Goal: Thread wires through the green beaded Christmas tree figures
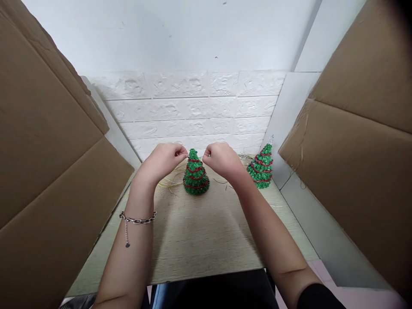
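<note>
A small green beaded Christmas tree (pixel 195 176) with red bead garlands stands upright on the table, between my two hands. My left hand (pixel 165 159) is at the left of its tip, thumb and fingers pinched together. On the other side, my right hand (pixel 222 159) pinches in the same way, close to the upper part of the tree. Whatever either pinch holds, perhaps a thin strand, is too small to make out. A silvery chain bracelet (pixel 138 221) hangs on my left wrist.
A second beaded tree (pixel 261 167) with a clear topper stands at the back right. Loose yellowish wires (pixel 170 182) lie behind the hands on the table (pixel 206 240). Cardboard sheets flank both sides, the left (pixel 58 141) and the right (pixel 350 141). A white brick-pattern wall (pixel 193 109) closes the back.
</note>
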Tool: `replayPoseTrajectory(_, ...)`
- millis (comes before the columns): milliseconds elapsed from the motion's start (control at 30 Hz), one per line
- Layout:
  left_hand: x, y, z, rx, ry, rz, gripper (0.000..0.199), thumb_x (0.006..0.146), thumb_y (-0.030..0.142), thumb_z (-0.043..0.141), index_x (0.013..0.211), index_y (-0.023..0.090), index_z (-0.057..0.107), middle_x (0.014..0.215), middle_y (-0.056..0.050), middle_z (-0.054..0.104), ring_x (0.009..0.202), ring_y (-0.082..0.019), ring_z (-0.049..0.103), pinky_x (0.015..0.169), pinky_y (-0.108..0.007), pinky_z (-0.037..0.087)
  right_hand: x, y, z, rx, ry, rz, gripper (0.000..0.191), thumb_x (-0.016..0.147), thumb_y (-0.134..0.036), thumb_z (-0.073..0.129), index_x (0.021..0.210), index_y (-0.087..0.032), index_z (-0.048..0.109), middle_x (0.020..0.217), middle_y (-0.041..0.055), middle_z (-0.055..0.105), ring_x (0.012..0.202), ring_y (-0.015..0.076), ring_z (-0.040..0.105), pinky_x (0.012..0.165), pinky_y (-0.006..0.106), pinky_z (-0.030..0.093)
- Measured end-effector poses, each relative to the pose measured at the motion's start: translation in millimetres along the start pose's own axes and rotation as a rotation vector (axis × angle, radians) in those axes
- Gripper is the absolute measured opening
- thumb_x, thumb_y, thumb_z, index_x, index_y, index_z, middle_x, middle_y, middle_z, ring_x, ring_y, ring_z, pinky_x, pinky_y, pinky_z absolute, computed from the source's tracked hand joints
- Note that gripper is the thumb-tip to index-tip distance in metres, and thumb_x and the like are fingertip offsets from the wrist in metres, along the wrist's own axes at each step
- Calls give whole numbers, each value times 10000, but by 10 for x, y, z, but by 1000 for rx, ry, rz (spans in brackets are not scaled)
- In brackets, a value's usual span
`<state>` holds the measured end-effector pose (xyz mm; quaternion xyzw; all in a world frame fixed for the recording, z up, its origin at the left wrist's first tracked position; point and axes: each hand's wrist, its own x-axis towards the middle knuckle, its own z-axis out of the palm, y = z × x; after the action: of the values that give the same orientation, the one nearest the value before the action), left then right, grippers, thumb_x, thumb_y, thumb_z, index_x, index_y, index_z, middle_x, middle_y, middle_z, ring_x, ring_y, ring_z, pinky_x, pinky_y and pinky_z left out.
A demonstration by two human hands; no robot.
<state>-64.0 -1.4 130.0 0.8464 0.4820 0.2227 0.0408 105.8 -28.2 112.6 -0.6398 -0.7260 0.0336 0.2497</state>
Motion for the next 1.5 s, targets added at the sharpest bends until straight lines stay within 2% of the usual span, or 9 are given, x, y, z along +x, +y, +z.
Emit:
replayPoseTrajectory(233, 4, 21, 18, -18, -44, -12, 237, 777, 351, 469, 754, 192, 643, 749, -33, 657, 657, -149, 545, 600, -255, 377, 51, -36, 128, -76, 4, -23, 239, 795, -209, 400, 815, -173, 635, 863, 114, 645, 789, 229, 590, 623, 298, 418)
replayPoseTrajectory(767, 9, 11, 20, -39, -16, 0, 235, 789, 330, 455, 844, 193, 638, 850, -42, 664, 730, -154, 562, 665, -265, 395, 85, -49, 268, -110, 14, 9, 253, 814, -199, 364, 832, -181, 616, 847, 121, 639, 780, 253, 615, 618, 319, 433)
replayPoseTrajectory(933, 17, -12, 39, -39, -18, 1, 239, 780, 333, 459, 851, 194, 639, 841, -43, 665, 732, -156, 564, 664, -266, 400, 52, -80, 262, -34, -32, -23, 257, 843, -228, 309, 921, -207, 553, 881, 103, 630, 793, 251, 598, 633, 327, 426)
replayPoseTrajectory(1033, 24, -5, 45, -43, -22, -6, 236, 776, 321, 455, 850, 190, 637, 844, -43, 663, 730, -153, 563, 657, -261, 394, 39, -86, 280, 42, -51, -51, 279, 818, -187, 294, 1058, -184, 436, 857, 112, 623, 752, 253, 586, 615, 327, 415)
replayPoseTrajectory(1133, 27, 29, 60, -49, -34, -7, 228, 768, 296, 449, 839, 183, 634, 846, -42, 660, 733, -153, 559, 653, -257, 383, 47, -81, 326, 97, -53, -99, 282, 799, -163, 296, 1074, -158, 357, 819, 118, 617, 712, 256, 573, 588, 317, 395)
replayPoseTrajectory(1233, 29, 74, 100, -49, -58, 23, 216, 757, 270, 433, 793, 191, 631, 795, -28, 649, 698, -150, 542, 618, -257, 361, 60, -56, 354, 108, -86, -155, 233, 798, -152, 301, 1026, -156, 350, 795, 119, 612, 675, 243, 557, 559, 296, 370)
replayPoseTrajectory(1367, 41, 112, 186, 0, -107, 75, 204, 735, 224, 395, 611, 183, 552, 622, -17, 568, 577, -134, 456, 542, -263, 300, 71, 17, 314, 112, -97, -206, 184, 816, -144, 299, 979, -159, 383, 788, 106, 602, 660, 211, 532, 558, 270, 347)
replayPoseTrajectory(1500, 66, 128, 271, 8, -77, 78, 163, 702, 193, 405, 671, 188, 564, 642, -23, 561, 582, -136, 450, 545, -262, 295, 83, 87, 268, 214, -78, -240, 280, 812, -137, 311, 1076, -148, 404, 780, 65, 594, 663, 172, 518, 575, 242, 347)
